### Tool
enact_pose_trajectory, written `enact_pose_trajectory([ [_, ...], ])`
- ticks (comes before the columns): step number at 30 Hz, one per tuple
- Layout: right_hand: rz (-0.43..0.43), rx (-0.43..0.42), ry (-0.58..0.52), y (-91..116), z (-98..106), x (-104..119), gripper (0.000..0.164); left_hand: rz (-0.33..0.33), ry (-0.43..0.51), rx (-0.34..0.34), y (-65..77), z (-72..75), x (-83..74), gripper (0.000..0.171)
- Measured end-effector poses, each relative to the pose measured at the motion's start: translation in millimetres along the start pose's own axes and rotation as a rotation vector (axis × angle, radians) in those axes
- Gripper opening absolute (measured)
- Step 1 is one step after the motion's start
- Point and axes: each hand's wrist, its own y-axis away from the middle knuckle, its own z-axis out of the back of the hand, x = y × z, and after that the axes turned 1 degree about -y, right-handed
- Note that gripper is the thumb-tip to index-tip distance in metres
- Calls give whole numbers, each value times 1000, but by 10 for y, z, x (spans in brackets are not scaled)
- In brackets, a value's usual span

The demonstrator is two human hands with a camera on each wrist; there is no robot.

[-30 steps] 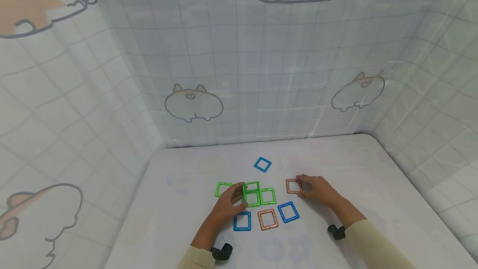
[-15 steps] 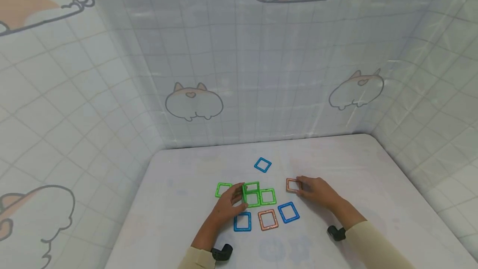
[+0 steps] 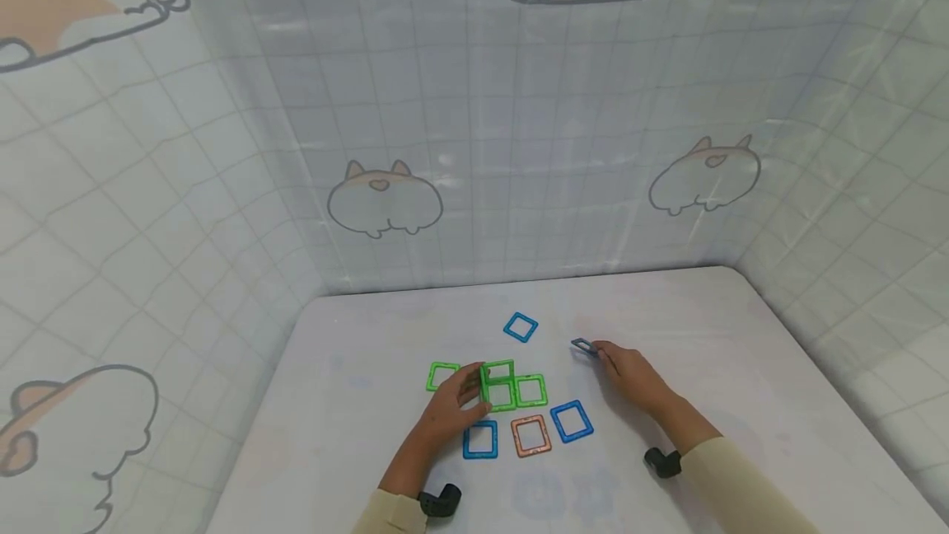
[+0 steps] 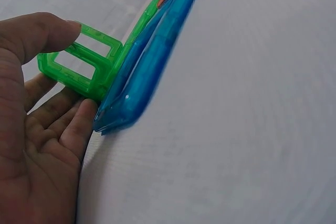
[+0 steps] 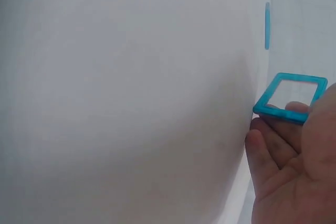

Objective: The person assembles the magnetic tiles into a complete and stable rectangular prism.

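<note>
My left hand [image 3: 448, 410] grips a green magnetic tile structure [image 4: 105, 74], thumb on one side and fingers on the other. Green square tiles stand upright at the structure's left and back, over a flat one. Another flat green tile [image 3: 544, 390] adjoins it on the right. Pinched in my right hand [image 3: 628, 377] is a square magnetic tile [image 5: 286, 113], blue in both wrist views and tilted up above the table. In front of the structure lie a blue tile [image 3: 480, 456], an orange tile [image 3: 527, 418] and another blue tile [image 3: 577, 437].
A loose blue tile [image 3: 511, 320] lies farther back on the white table [image 3: 667, 303]. Left of the structure is a loose green tile [image 3: 442, 365], partly behind my left hand. Patterned curtains [image 3: 511, 130] enclose the table's back and sides.
My right hand has lifted and tilted its tile, which looked orange and nearly flat before and now shows blue and edge-on. The left hand and the green structure have stayed put.
</note>
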Motion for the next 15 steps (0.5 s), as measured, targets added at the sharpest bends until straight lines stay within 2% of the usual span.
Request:
enact_pose_trajectory([
  [9,-22,-70,-112,-52,-61,4,34,7,-12,-7,-10,-3,21,69],
  [15,-80,-95,-212,-87,-96,11,33,10,-5,7,-21,22,12,69],
])
